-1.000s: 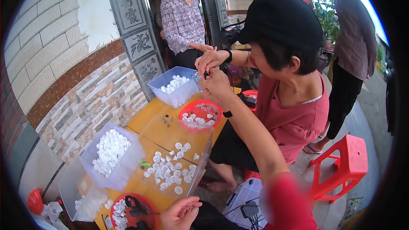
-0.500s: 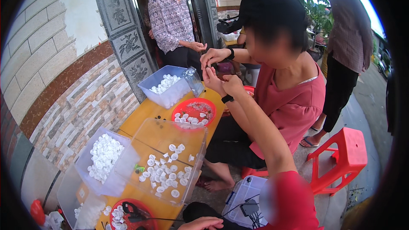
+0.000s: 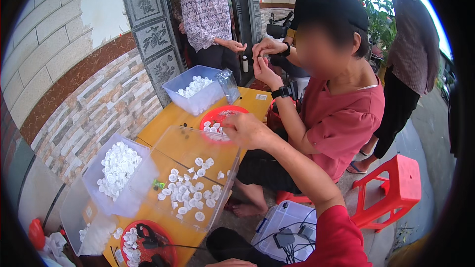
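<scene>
My right hand (image 3: 250, 131) reaches in from the lower right over the near edge of a red round plate (image 3: 213, 114). Its fingers are bent together and point down; whatever is between them is hidden. White cap-like plastic pieces lie on that plate. Only a sliver of my left hand (image 3: 232, 264) shows at the lower edge, its fingers out of sight. Below my right forearm, a clear shallow plastic tray (image 3: 166, 151) holds many small white plastic pieces (image 3: 186, 191). Across from me, a person in a pink top pinches something tiny and dark between both hands (image 3: 265, 55).
Two plastic tubs, one far (image 3: 190, 100) and one near (image 3: 106, 197), hold white pieces on the yellow table (image 3: 153, 127). A second red plate (image 3: 166, 252) bears white pieces and a black cable. A lidded box (image 3: 269, 227) with adapters and a red stool (image 3: 396, 188) stand right.
My right hand has moved left and down, from beside the other person's hands to the red plate. My left hand has sunk toward the lower edge. The view has shifted slightly.
</scene>
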Demonstrator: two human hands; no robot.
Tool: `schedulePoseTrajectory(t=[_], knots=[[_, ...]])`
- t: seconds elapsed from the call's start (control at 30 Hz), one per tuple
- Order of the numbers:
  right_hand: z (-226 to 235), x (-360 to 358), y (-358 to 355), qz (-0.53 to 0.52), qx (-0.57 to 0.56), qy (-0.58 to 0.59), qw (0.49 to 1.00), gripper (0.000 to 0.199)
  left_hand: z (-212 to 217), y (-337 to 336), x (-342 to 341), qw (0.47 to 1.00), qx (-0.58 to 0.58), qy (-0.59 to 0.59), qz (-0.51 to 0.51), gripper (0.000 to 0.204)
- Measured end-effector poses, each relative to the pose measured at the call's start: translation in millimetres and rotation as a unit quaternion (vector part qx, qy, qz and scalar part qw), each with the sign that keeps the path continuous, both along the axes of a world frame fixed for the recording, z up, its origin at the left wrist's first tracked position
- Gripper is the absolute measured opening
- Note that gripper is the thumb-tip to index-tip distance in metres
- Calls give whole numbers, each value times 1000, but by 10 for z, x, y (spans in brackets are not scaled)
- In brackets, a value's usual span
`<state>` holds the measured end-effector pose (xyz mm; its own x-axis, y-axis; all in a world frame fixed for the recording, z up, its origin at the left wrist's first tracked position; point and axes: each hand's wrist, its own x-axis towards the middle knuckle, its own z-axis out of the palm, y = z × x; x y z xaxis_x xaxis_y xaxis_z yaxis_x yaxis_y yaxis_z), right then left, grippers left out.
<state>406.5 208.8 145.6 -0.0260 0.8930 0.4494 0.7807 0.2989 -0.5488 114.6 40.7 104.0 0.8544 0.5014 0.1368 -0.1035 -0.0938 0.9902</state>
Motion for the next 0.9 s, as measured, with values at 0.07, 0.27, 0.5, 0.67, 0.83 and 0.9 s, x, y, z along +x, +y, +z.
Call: schedulePoseTrajectory(t=[0.07, 0.27, 0.5, 0.67, 0.83, 0.9], knots=[[-94, -460, -243, 75, -56, -102, 990, 18, 44, 24, 148, 984, 155, -32, -79, 30], [-306, -1356, -744, 320, -113, -318, 885, 16, 38, -190, 641, 953, 85, 26, -289, 35], [-361, -1515, -1134, 393, -16, -293, 871, 13, -298, -502, 770, 877, -117, 58, -462, 45], [-259, -1623, -1288, 380, 5, -300, 875, 12, -428, -667, 739, 875, -111, 45, -469, 44], [-220, -1453, -1321, 307, -7, -302, 902, 15, -456, -754, 682, 856, -131, 64, -496, 43], [-142, -1335, -1348, 215, 1, -275, 937, 18, -457, -778, 685, 849, -139, 71, -505, 43]])
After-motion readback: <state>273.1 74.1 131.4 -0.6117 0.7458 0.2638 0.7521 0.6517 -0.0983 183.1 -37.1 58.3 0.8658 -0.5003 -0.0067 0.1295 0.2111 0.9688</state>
